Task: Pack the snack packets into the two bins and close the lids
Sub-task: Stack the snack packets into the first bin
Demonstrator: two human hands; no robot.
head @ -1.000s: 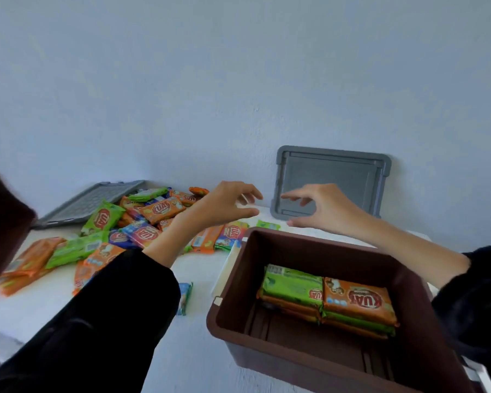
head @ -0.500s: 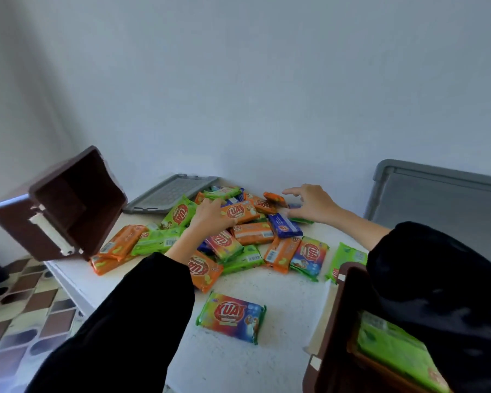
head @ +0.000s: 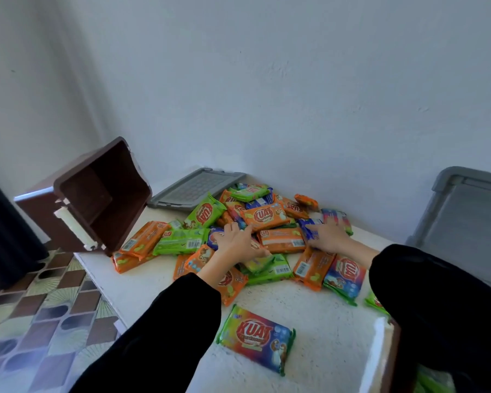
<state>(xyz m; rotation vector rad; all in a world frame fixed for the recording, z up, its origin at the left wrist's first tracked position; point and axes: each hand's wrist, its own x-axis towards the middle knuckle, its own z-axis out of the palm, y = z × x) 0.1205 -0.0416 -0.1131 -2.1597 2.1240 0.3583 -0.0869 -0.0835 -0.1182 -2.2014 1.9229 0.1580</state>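
A pile of orange, green and blue snack packets [head: 267, 217] lies on the white table against the wall. My left hand [head: 236, 241] rests on the middle of the pile with its fingers spread over the packets. My right hand [head: 328, 236] lies flat to the right of it, fingers stretched onto a blue packet [head: 309, 226]. One rainbow-coloured packet [head: 255, 337] lies alone nearer to me. A brown bin [head: 97, 194] is tipped on its side at the table's left end, empty. Only the rim of the second brown bin [head: 394, 358] shows at the bottom right, behind my right sleeve.
A grey lid [head: 196, 188] lies flat behind the pile by the wall. A second grey lid [head: 465, 222] leans on the wall at the right. The table's left edge drops to a patterned tile floor [head: 40, 307].
The view has swung left from the packed bin to the pile. Both hands have come down onto the packets, and the right hand has drawn back from the far packets toward the blue one.
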